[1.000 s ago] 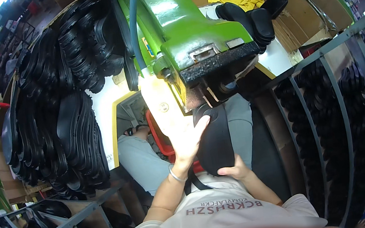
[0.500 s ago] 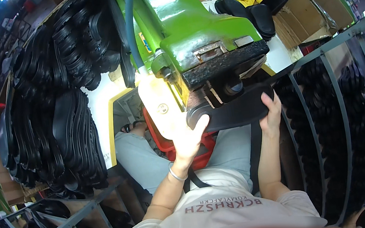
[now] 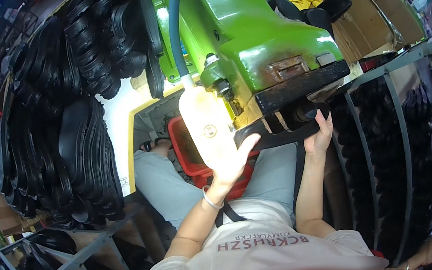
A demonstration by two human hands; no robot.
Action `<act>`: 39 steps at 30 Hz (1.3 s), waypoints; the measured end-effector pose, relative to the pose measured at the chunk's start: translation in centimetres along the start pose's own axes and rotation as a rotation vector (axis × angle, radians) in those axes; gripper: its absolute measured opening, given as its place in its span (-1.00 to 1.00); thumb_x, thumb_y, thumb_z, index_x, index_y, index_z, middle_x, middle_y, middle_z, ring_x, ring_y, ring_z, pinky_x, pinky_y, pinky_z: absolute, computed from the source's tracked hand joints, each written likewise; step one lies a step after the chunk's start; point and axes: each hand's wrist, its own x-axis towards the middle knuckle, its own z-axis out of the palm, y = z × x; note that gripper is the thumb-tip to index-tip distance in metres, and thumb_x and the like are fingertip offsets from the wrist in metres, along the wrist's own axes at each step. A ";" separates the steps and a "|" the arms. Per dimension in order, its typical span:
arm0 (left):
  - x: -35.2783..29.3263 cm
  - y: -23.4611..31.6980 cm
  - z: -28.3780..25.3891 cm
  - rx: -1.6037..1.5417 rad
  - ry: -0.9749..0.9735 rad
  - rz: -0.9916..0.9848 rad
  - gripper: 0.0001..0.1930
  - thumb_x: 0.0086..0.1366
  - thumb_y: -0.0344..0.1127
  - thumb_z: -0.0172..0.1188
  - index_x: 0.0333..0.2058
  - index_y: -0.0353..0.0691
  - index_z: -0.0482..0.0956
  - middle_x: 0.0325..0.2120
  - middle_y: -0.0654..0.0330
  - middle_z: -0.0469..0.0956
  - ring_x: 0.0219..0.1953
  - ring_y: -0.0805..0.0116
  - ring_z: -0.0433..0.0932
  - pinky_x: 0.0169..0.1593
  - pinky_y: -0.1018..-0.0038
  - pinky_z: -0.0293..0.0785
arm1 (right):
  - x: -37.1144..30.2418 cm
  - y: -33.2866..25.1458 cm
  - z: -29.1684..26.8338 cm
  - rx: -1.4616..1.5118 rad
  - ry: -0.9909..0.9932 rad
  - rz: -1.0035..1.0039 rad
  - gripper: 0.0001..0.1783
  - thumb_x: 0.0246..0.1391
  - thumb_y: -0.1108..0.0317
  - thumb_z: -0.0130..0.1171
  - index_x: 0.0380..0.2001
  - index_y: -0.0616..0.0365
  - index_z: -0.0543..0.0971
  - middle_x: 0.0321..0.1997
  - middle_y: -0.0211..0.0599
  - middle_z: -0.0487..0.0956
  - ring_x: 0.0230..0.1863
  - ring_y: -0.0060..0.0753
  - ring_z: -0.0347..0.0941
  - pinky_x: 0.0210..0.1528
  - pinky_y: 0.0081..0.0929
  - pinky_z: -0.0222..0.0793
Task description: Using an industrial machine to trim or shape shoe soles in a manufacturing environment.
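Metal racks (image 3: 403, 147) and sole piles (image 3: 81, 137) crowd this spot. Right hand (image 3: 319, 136) has a narrow pinch on 1 end of a black sole (image 3: 282, 138), just under the green machine (image 3: 273, 27). Left hand (image 3: 235, 160) has its thumb on the other end; fingers lost in glare, can't tell how tight.

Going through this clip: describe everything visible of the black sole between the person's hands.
The black sole is long, dark and rubber-like. It is held crosswise beneath the head of the green machine, above the person's lap. The machine's metal parts hide some of its upper face; whether they press on it is unclear. The left hand has its thumb at the left end, its other fingers lost in glare; the right hand grips the right end. Its underside is not visible.
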 end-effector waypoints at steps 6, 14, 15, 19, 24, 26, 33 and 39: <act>0.2 -0.3 -0.7 -0.148 0.012 0.010 -0.82 0.07 -0.52 0.31 -0.31 -0.39 0.59 -0.44 0.25 0.59 -0.44 0.61 0.48 -0.34 0.64 0.41 | 1.9 -1.7 3.3 -0.102 -0.029 -0.008 -0.60 -0.06 0.60 0.13 -0.08 0.29 0.40 -0.18 -0.24 0.51 -0.20 -0.40 0.48 -0.09 -0.51 0.43; 0.2 0.6 -8.0 -0.446 -0.036 -0.051 -0.74 0.04 -0.57 0.25 -0.24 -0.42 0.51 -0.35 0.14 0.56 -0.29 0.43 0.54 -0.17 0.53 0.47 | 0.5 2.5 4.8 0.081 -0.157 0.215 -0.56 -0.13 0.66 0.07 -0.09 0.20 0.37 -0.14 -0.30 0.44 -0.15 -0.48 0.42 -0.06 -0.55 0.38; 0.4 1.8 -8.8 -0.505 -0.015 -0.031 -0.71 0.04 -0.60 0.24 -0.20 -0.44 0.49 -0.32 0.14 0.56 -0.27 0.44 0.54 -0.16 0.52 0.48 | -0.4 3.0 5.1 0.019 -0.139 0.182 -0.56 -0.14 0.65 0.07 -0.10 0.20 0.37 -0.14 -0.32 0.43 -0.14 -0.48 0.41 -0.04 -0.55 0.36; -0.6 -1.0 -11.8 -0.507 0.013 -0.087 -0.65 0.00 -0.63 0.25 -0.17 -0.44 0.48 -0.30 0.09 0.57 -0.26 0.39 0.55 -0.13 0.53 0.47 | -4.0 4.2 6.1 -0.053 -0.177 0.168 -0.57 -0.18 0.64 0.10 -0.14 0.19 0.35 -0.16 -0.34 0.43 -0.14 -0.50 0.39 -0.04 -0.55 0.33; -3.2 -2.7 -12.7 -0.596 0.181 -0.176 -0.73 -0.02 -0.63 0.24 -0.30 -0.37 0.44 -0.41 0.17 0.53 -0.37 0.46 0.50 -0.22 0.57 0.44 | -5.8 5.9 6.7 -0.100 -0.306 0.138 -0.58 -0.18 0.64 0.18 -0.17 0.19 0.37 -0.16 -0.34 0.45 -0.16 -0.55 0.39 -0.08 -0.57 0.32; -4.1 -3.5 -12.1 -0.545 0.269 -0.191 -0.74 -0.03 -0.60 0.29 -0.34 -0.34 0.43 -0.42 0.19 0.52 -0.38 0.49 0.49 -0.26 0.58 0.45 | -5.0 4.7 6.6 -0.178 -0.337 0.111 -0.66 -0.14 0.65 0.18 -0.22 0.23 0.42 -0.22 -0.35 0.48 -0.19 -0.59 0.39 -0.09 -0.61 0.31; -0.9 0.8 -2.7 -0.020 0.191 0.149 -0.63 -0.10 -0.41 0.45 -0.27 -0.35 0.56 -0.40 0.11 0.55 -0.43 0.38 0.54 -0.35 0.55 0.48 | 1.4 1.4 1.1 -0.002 -0.139 -0.037 -0.63 0.02 0.59 0.13 -0.05 0.20 0.41 -0.15 -0.31 0.52 -0.13 -0.42 0.45 -0.01 -0.47 0.38; 0.9 1.9 -0.7 0.413 0.191 0.289 -0.59 -0.06 -0.37 0.42 -0.19 -0.35 0.56 -0.39 0.07 0.55 -0.40 0.34 0.55 -0.26 0.50 0.48 | 3.0 -2.5 2.9 -0.107 -0.130 -0.102 -0.69 0.02 0.58 0.11 -0.11 0.24 0.43 -0.20 -0.24 0.53 -0.21 -0.43 0.49 -0.10 -0.52 0.44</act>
